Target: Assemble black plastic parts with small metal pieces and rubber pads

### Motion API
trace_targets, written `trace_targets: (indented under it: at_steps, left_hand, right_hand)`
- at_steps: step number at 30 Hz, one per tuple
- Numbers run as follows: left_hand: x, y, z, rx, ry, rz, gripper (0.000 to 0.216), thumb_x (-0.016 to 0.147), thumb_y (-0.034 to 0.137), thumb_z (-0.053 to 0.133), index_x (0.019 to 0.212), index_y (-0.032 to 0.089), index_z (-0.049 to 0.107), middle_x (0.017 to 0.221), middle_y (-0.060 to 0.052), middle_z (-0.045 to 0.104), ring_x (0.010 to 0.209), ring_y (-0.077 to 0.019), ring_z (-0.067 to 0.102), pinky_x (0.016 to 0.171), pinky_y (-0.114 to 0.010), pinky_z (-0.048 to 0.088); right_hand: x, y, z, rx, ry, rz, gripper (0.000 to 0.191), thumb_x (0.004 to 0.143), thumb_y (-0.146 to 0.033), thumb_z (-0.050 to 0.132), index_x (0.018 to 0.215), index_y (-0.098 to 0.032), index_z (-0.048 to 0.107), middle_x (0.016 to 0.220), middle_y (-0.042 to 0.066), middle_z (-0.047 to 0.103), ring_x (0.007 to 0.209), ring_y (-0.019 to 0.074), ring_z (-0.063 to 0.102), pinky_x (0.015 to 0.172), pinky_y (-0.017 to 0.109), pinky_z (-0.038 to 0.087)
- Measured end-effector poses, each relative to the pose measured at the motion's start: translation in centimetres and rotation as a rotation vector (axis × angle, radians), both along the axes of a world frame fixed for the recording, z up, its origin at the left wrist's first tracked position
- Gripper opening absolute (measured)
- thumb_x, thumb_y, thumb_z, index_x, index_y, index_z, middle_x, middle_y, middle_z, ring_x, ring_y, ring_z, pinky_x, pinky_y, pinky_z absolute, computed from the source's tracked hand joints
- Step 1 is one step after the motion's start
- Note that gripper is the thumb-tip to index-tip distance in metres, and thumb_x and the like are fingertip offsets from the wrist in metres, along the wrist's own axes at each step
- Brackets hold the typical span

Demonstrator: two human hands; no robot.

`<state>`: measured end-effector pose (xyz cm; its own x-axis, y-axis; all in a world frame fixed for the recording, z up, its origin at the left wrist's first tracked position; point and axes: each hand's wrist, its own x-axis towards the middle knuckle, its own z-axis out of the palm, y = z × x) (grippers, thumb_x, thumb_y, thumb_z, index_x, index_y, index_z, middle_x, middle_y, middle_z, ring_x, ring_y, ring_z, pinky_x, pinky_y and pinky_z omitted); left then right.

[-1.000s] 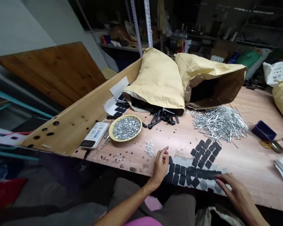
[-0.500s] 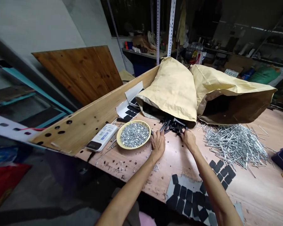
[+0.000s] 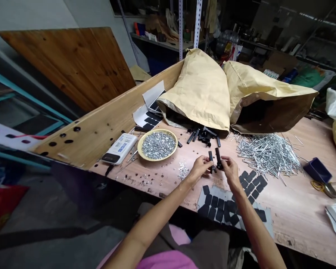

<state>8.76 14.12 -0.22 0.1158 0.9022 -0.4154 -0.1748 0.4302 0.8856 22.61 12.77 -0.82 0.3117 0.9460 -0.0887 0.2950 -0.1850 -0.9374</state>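
Note:
My left hand (image 3: pixel 201 167) is closed on a small black plastic part (image 3: pixel 211 158), bar-shaped with a wider lower end. In my right hand (image 3: pixel 229 170) is a similar black part (image 3: pixel 218 156), held upright beside the first with a narrow gap between them. Both hands are above the table's front half. Behind them, loose black parts (image 3: pixel 204 135) spill from the mouth of a tan paper sack (image 3: pixel 204 93). Left of my hands a yellow bowl (image 3: pixel 140 154) holds many small metal nuts, and a few nuts (image 3: pixel 182 170) lie scattered on the wood.
A heap of thin metal rods (image 3: pixel 268 153) lies right, before a second open sack (image 3: pixel 271 84). Black pads on a grey sheet (image 3: pixel 217 192) lie at the front edge. A white device (image 3: pixel 120 148), a wooden side board (image 3: pixel 114 117) and a dark blue box (image 3: pixel 317 170) flank the table.
Both hands have drawn back from the pile at the sack's mouth toward me, each now holding a black part. The camera view has shifted slightly downward and to the right.

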Motion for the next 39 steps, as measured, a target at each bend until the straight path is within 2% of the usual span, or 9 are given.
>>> trace_targets:
  at_steps: [7, 12, 14, 17, 21, 24, 27, 33, 39]
  left_hand:
    - [0.8, -1.7, -1.0, -0.058, -0.139, 0.071, 0.027, 0.071, 0.028, 0.072, 0.075, 0.016, 0.048, 0.056, 0.005, 0.054, 0.048, -0.0101, 0.059, 0.048, -0.021, 0.050]
    - [0.8, -2.1, -1.2, -0.031, -0.142, 0.066, 0.021, 0.077, 0.027, 0.066, 0.087, 0.013, 0.054, 0.073, -0.004, 0.064, 0.059, -0.0142, 0.065, 0.058, -0.028, 0.055]
    - [0.6, -2.5, -1.1, 0.116, 0.022, 0.051, 0.029, 0.078, 0.021, 0.064, 0.104, 0.014, 0.055, 0.097, -0.011, 0.065, 0.080, -0.0204, 0.068, 0.072, -0.035, 0.056]
    - [0.0, -2.9, -1.0, 0.627, 0.604, -0.095, 0.055, 0.075, 0.005, 0.056, 0.127, 0.020, 0.046, 0.132, -0.015, 0.051, 0.123, -0.0303, 0.050, 0.099, -0.050, 0.042]
    - [-0.9, -2.6, -1.0, 1.020, 1.056, -0.375, 0.058, 0.075, -0.001, 0.047, 0.129, 0.021, 0.045, 0.132, -0.011, 0.053, 0.133, -0.0306, 0.037, 0.109, -0.057, 0.024]
    - [-1.1, -1.5, -1.3, 0.875, 0.952, -0.344, 0.035, 0.081, 0.004, 0.045, 0.111, 0.018, 0.056, 0.101, -0.010, 0.067, 0.101, -0.0246, 0.061, 0.097, -0.048, 0.042]
    - [-0.9, -0.3, -1.7, 0.524, 0.614, -0.093, 0.011, 0.079, 0.017, 0.059, 0.090, 0.017, 0.060, 0.084, -0.007, 0.066, 0.077, -0.0205, 0.063, 0.070, -0.033, 0.051]
    - [0.1, 0.8, -1.6, 0.080, -0.198, 0.128, 0.036, 0.073, 0.049, 0.065, 0.084, 0.017, 0.055, 0.052, 0.007, 0.051, 0.038, -0.0070, 0.047, 0.040, -0.018, 0.038]
    - [0.2, 2.4, -0.6, -0.095, -0.395, 0.153, 0.037, 0.070, 0.042, 0.072, 0.091, 0.013, 0.061, 0.070, -0.006, 0.069, 0.065, -0.0157, 0.067, 0.062, -0.025, 0.052]
  right_hand:
    - [-1.8, -2.6, -0.4, 0.107, -0.289, 0.153, 0.044, 0.071, -0.047, 0.060, 0.104, -0.018, 0.064, 0.104, 0.011, 0.068, 0.097, 0.0255, 0.062, 0.082, 0.039, 0.049]
    - [-1.0, -2.7, 0.4, 0.039, -0.338, 0.224, 0.036, 0.069, -0.032, 0.059, 0.102, -0.020, 0.064, 0.093, 0.007, 0.069, 0.083, 0.0226, 0.065, 0.069, 0.035, 0.053]
    - [-0.7, -2.4, 0.7, -0.087, -0.259, 0.211, 0.032, 0.069, -0.026, 0.051, 0.097, -0.020, 0.065, 0.070, 0.000, 0.067, 0.061, 0.0177, 0.063, 0.057, 0.031, 0.052]
    - [-0.4, -2.0, 1.3, -0.193, -0.136, 0.221, 0.031, 0.065, -0.020, 0.047, 0.091, -0.018, 0.064, 0.049, -0.007, 0.055, 0.041, 0.0122, 0.053, 0.045, 0.025, 0.048]
    - [0.3, -1.7, 2.7, -0.255, -0.083, 0.415, 0.029, 0.063, -0.020, 0.054, 0.091, -0.017, 0.062, 0.049, -0.007, 0.055, 0.039, 0.0110, 0.051, 0.039, 0.023, 0.045]
    - [1.4, 0.0, 3.9, -0.248, -0.061, 0.429, 0.043, 0.072, -0.035, 0.059, 0.110, -0.016, 0.056, 0.070, 0.002, 0.066, 0.050, 0.0140, 0.060, 0.039, 0.023, 0.046]
    - [2.3, 3.7, 4.1, -0.120, -0.219, 0.234, 0.047, 0.080, -0.049, 0.050, 0.112, -0.017, 0.056, 0.096, 0.010, 0.066, 0.057, 0.0145, 0.063, 0.042, 0.025, 0.048]
    - [1.1, 10.1, 1.9, 0.016, -0.437, 0.078, 0.023, 0.071, -0.035, 0.060, 0.083, -0.015, 0.060, 0.079, 0.009, 0.065, 0.076, 0.0227, 0.062, 0.066, 0.035, 0.050]
    - [-0.8, 5.7, 0.9, 0.033, -0.398, 0.060, 0.029, 0.077, -0.035, 0.051, 0.096, -0.014, 0.058, 0.074, 0.007, 0.065, 0.064, 0.0205, 0.061, 0.060, 0.034, 0.051]
